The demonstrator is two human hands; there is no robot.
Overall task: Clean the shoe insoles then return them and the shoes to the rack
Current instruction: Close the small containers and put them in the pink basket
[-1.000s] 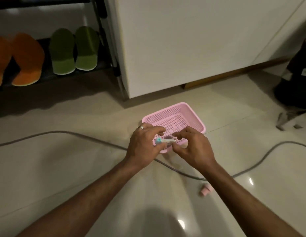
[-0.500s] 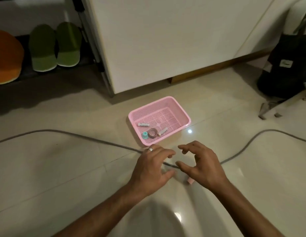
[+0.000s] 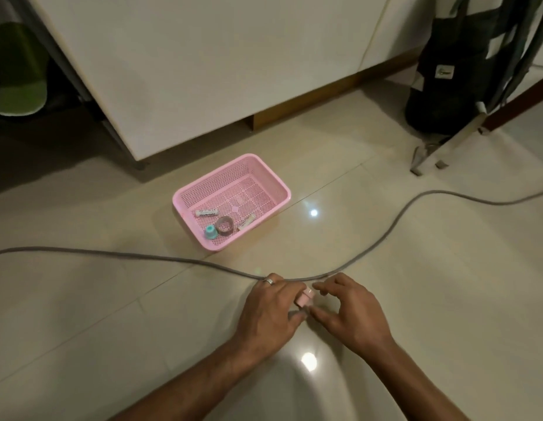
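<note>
A: Where is the small pink plastic block [image 3: 305, 296] found?

B: At lower centre, on the floor, gripped by the left hand [image 3: 268, 311]; its long axis is tilted up-right.

A: And the right hand [image 3: 350, 311]?

B: Just beside it, fingers loosely spread, nothing held.

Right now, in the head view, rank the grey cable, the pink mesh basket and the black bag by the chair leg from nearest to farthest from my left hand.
1. Grey cable: on the floor, just beyond the left hand.
2. Pink mesh basket: ahead, mid-floor.
3. Black bag: far right, against the wall.
</note>
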